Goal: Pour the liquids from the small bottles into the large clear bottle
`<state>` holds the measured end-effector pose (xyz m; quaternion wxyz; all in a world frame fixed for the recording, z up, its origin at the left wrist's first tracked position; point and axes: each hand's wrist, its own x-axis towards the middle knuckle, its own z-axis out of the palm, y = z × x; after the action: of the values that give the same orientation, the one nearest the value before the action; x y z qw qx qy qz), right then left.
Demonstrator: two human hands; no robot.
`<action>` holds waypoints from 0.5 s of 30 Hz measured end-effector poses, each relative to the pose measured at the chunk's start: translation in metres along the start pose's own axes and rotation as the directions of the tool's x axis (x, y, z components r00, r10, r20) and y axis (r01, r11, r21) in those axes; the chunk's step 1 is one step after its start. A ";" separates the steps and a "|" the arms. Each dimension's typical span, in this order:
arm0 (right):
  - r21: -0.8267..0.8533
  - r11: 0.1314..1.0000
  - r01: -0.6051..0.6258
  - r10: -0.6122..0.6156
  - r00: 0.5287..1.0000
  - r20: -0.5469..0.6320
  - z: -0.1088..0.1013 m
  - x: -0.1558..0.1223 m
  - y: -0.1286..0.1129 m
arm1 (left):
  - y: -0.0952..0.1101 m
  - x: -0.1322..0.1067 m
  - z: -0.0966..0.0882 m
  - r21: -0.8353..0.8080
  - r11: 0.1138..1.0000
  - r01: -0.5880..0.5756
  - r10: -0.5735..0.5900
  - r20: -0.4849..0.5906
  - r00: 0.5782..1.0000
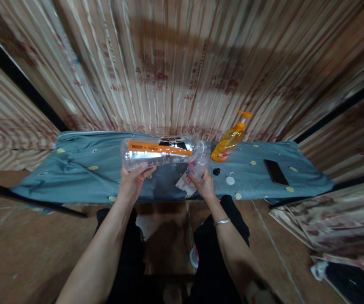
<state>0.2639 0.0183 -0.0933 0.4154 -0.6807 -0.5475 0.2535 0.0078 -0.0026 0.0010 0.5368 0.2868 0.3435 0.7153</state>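
My left hand (134, 179) is closed around the base end of a large clear plastic bottle (159, 150) with an orange and silver label. The bottle lies nearly level, its mouth pointing right. Upright in my right hand (204, 182) is a smaller clear bottle (202, 162). The two necks meet or nearly meet; whether they touch I cannot tell. A whitish cloth or wrapper (184, 182) with pink marks sits beside my right fingers; whether they hold it is unclear. Close by on the right are a black cap (216, 172) and a white cap (230, 180).
An orange pump bottle (227, 143) of yellow liquid stands on the blue-green cloth (74, 169) covering the narrow table. Further right lies a dark phone (276, 172). Patterned curtains (169, 63) hang behind, with black frame bars (20, 76) at the sides.
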 end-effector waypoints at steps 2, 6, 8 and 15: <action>0.013 1.000 -0.007 0.007 1.000 -0.007 0.001 0.001 0.003 | 0.000 0.000 0.001 -0.001 1.000 0.001 -0.001 -0.003 1.000; 0.043 0.999 0.015 -0.014 1.000 -0.013 0.002 0.002 0.007 | 0.001 0.000 0.001 -0.001 1.000 0.007 -0.007 -0.007 1.000; 0.040 0.999 0.023 -0.022 1.000 -0.012 0.002 0.003 0.008 | 0.000 0.000 0.000 0.000 1.000 0.003 -0.003 -0.005 1.000; 0.023 1.000 0.013 -0.012 1.000 -0.029 0.003 0.001 0.006 | -0.002 0.001 -0.002 0.005 1.000 0.015 -0.015 -0.001 1.000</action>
<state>0.2654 0.0201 -0.0993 0.4327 -0.6759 -0.5428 0.2475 0.0064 -0.0013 -0.0016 0.5414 0.2853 0.3474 0.7105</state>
